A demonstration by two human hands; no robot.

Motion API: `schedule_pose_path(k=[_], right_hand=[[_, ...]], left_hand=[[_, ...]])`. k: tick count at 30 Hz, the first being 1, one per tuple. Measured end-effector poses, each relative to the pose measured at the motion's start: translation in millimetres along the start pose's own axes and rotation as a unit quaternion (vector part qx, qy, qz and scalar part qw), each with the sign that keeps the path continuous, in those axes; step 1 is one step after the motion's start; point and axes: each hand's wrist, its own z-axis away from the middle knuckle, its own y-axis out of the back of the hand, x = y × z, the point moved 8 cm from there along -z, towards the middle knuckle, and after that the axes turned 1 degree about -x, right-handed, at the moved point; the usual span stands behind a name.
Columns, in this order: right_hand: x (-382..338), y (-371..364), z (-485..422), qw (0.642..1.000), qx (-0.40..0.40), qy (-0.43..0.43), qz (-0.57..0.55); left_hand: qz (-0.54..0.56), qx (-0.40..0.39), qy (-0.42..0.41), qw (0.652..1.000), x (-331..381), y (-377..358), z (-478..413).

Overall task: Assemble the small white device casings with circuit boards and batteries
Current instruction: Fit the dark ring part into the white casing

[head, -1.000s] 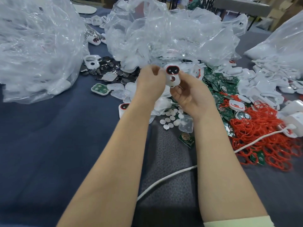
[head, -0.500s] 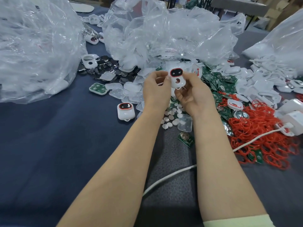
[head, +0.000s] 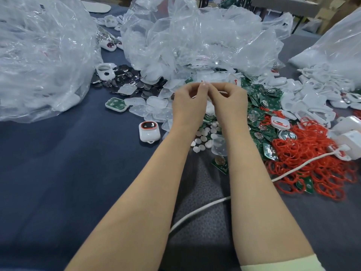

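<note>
My left hand (head: pixel 187 100) and my right hand (head: pixel 229 98) meet fingertip to fingertip over the parts pile. Together they grip a small white device casing (head: pixel 210 108), and the fingers hide most of it. An assembled white device with a red-rimmed dark window (head: pixel 149 130) lies on the blue cloth left of my left wrist. A casing half holding a green board (head: pixel 117 104) lies further left. Green circuit boards (head: pixel 259 100) are heaped right of my hands, and dark coin batteries (head: pixel 125 77) lie at the back left.
Big clear plastic bags (head: pixel 195 36) fill the back and the left (head: pixel 39 65). Clear covers (head: pixel 156 108) and white round buttons (head: pixel 205 137) lie under my hands. Red rings (head: pixel 312 153) and white boxes (head: pixel 351 137) sit at right. A white cable (head: pixel 195 214) crosses between my forearms.
The casing was held up with its red-rimmed window showing. Both hands have since lowered and closed over it, so the window is hidden.
</note>
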Motion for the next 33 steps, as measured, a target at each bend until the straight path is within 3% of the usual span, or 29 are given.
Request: schedule_pose_path(k=[7,14,21,23,27,33], right_hand=[[-18,-14,6,0.982,-0.025,0.111,0.15],[-19,-23,9,0.965,-0.045,0.139,0.217],[-13,-10,5,0.992,-0.018,0.068,0.103],[-8,-5,3,0.994,-0.001,0.05,0.102],[2,-9,1,0.997,-0.04,-0.002,0.071],[14,-9,2,0.988,-0.062,-0.081,-0.114]], left_hand=[[0.055,0.017,0.039,0.998,-7,4,-6],[0.044,0.053,0.051,0.996,-12,15,-12],[0.051,0.062,0.052,0.995,-13,21,-11],[-0.017,0.059,0.016,0.998,-6,21,-10],[-0.132,0.041,-0.079,0.987,10,13,-4],[-0.17,0.052,-0.174,0.969,30,9,8]])
